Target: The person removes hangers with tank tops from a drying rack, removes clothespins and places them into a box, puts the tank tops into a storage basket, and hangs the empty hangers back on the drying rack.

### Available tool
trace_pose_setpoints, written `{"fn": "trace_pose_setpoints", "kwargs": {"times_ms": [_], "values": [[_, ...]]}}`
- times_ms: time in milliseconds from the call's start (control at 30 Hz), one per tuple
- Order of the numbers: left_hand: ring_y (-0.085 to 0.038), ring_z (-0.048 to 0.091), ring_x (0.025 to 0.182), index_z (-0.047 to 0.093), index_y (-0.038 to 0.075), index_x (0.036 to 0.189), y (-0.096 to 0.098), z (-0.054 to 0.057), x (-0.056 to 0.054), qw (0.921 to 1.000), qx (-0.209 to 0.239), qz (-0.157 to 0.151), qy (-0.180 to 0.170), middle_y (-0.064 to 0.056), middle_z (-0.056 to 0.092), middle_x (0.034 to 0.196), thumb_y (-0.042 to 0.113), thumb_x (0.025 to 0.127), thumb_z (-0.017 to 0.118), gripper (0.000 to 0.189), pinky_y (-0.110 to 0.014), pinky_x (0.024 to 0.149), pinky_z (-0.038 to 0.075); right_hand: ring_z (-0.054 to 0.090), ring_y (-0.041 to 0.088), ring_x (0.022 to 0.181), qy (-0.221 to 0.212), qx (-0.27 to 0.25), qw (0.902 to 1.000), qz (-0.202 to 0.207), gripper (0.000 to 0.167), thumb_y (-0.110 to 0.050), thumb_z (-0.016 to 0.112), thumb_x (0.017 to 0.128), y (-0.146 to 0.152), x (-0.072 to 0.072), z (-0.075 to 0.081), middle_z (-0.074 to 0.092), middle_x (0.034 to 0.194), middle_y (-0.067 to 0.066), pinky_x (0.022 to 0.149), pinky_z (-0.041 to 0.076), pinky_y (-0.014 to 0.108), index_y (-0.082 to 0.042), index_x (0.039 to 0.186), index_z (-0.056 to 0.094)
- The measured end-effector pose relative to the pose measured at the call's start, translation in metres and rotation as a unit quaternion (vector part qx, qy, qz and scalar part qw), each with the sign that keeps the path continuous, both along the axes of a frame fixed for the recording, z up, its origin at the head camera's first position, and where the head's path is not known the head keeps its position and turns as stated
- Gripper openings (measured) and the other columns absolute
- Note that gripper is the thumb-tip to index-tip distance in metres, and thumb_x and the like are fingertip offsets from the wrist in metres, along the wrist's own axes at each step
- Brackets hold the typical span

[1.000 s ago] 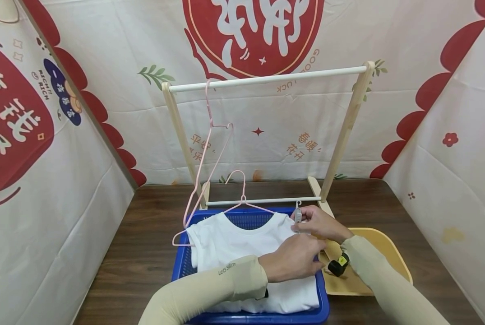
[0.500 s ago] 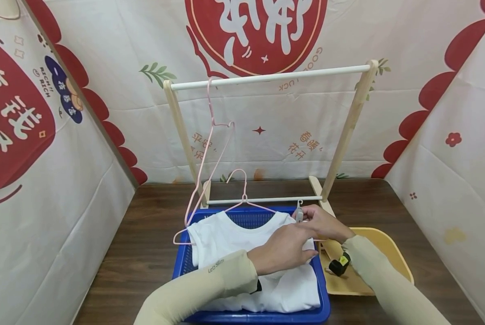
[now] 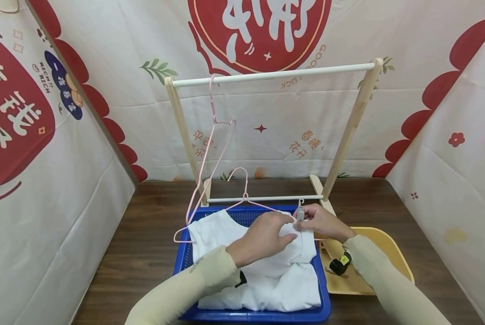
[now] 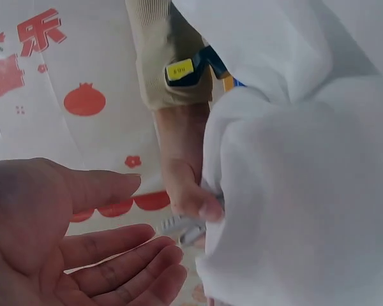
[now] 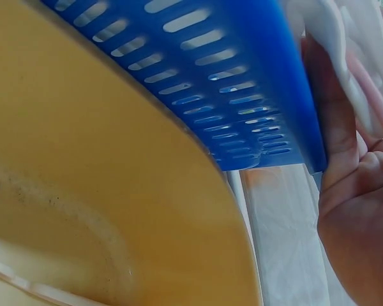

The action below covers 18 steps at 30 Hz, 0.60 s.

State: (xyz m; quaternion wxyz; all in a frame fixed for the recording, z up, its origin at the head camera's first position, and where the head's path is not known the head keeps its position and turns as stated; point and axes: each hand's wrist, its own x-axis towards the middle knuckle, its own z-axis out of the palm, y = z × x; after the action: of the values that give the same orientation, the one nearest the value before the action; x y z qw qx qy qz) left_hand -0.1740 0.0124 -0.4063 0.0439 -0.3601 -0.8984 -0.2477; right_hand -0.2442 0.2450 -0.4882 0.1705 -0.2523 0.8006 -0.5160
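Observation:
A white T-shirt [image 3: 262, 291] lies over the blue basket, with a pink hanger [image 3: 246, 195] through its shoulders and the hook standing up at the collar. At the shirt's right shoulder my right hand [image 3: 325, 222] pinches a grey clothespin [image 3: 300, 213] with a small hook on top. My left hand [image 3: 262, 239] hovers over the shirt's chest, fingers loosely extended and holding nothing. In the left wrist view its fingertips are near the clothespin [image 4: 190, 231]. The right wrist view has the right hand [image 5: 351, 210] beside the basket rim, fingers partly hidden by white cloth.
The blue basket [image 3: 262, 316] stands at the table's front. Behind it rises a wooden rack with a white rod [image 3: 274, 76], from which another pink hanger [image 3: 211, 97] hangs at the left. A yellow tray [image 3: 388, 257] sits right of the basket, under my right forearm.
My left hand has moved left and away from the right shoulder, off the cloth by the clothespin. My right hand stays there, still pinching the clothespin.

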Motion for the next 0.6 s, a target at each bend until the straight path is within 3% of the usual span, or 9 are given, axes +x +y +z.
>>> {"fn": "trace_pose_setpoints", "kwargs": {"times_ms": [133,367,600], "values": [[-0.018,0.067,0.109,0.071,0.003,0.117,-0.017,-0.001,-0.003,0.9993,0.012,0.034,-0.009,-0.006,0.072,0.115,0.024,0.092,0.071,0.032,-0.029,0.092,0.052,0.06,0.011,0.075,-0.005,0.016,0.9998,-0.014,0.017,-0.013,0.074,0.088,0.0,0.0,0.0,0.067,0.084,0.005,0.067,0.052,0.026,-0.001,0.097,0.068],[-0.024,0.064,0.112,0.071,0.003,0.117,-0.046,-0.009,-0.009,0.9951,0.03,0.094,-0.005,-0.01,0.07,0.118,0.024,0.092,0.071,0.033,-0.038,0.096,0.051,0.06,0.01,0.076,-0.009,0.013,0.9998,-0.015,0.018,-0.013,0.074,0.088,0.0,0.0,0.0,0.067,0.085,0.005,0.068,0.053,0.026,0.0,0.098,0.068],[-0.027,0.064,0.114,0.069,0.005,0.119,-0.065,-0.009,-0.01,0.9901,0.045,0.133,-0.01,-0.011,0.069,0.12,0.024,0.091,0.073,0.035,-0.043,0.098,0.051,0.057,0.01,0.077,-0.004,0.016,0.9998,-0.014,0.018,-0.013,0.074,0.088,0.001,0.0,0.0,0.064,0.083,0.003,0.07,0.051,0.025,0.0,0.098,0.067]]}}
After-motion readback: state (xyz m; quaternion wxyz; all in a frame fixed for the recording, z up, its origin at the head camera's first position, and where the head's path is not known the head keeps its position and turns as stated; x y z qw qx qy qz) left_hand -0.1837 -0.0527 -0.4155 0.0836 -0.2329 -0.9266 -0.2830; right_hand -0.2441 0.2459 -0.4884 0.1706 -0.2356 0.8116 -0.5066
